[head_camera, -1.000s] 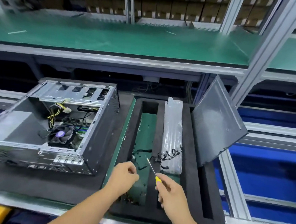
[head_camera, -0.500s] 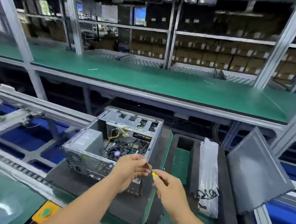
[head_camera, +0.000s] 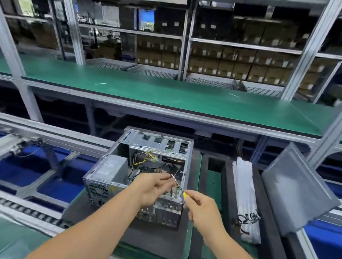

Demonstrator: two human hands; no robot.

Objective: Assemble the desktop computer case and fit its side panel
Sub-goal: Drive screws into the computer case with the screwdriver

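Head camera: my gaze has swung up and left off the black foam tray [head_camera: 226, 173], so the open grey metal computer case [head_camera: 141, 167] on the table now sits under my hands. My right hand [head_camera: 202, 208] is clamped on the yellow-handled screwdriver [head_camera: 179, 187]; my left hand [head_camera: 154, 187] has loosened, fingers near its tip. I judge a screw comes next. The grey side panel [head_camera: 296, 189] leans unfitted, well right.
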